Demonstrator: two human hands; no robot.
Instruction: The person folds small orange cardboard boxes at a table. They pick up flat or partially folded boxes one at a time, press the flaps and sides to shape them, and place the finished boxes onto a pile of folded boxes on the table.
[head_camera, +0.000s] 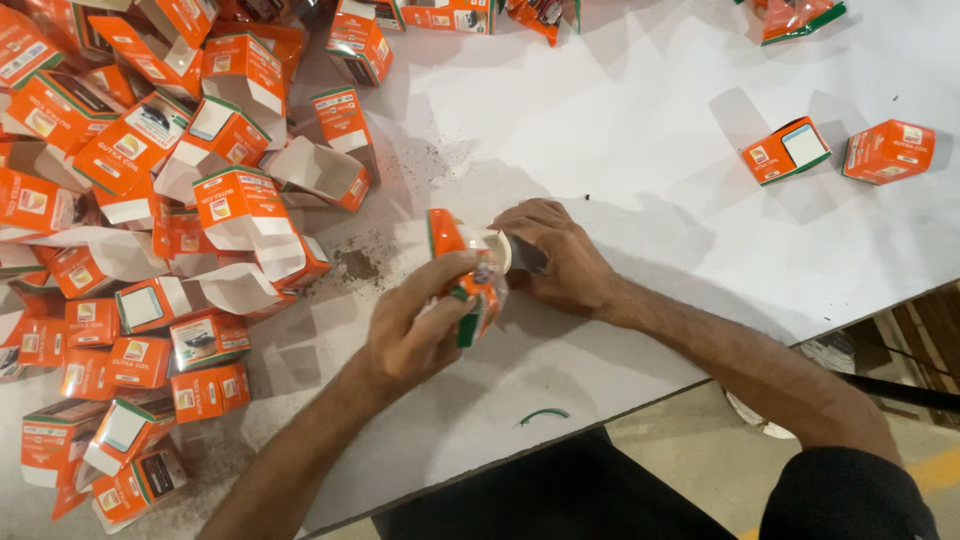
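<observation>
My left hand (415, 325) grips a small orange, white and green carton (462, 268) lying on its side on the white table (620, 150). At the carton's open end my right hand (560, 255) has its fingers closed on a white flap and a dark item partly inside the box. What the dark item is cannot be made out. Both forearms reach in from the near table edge.
A big heap of open orange cartons (150, 200) fills the table's left side. Two single cartons (786, 150) (889, 151) lie at the right. Orange packets (800, 15) sit at the far edge. Dark crumbs (355, 262) and a green strip (543, 414) lie nearby.
</observation>
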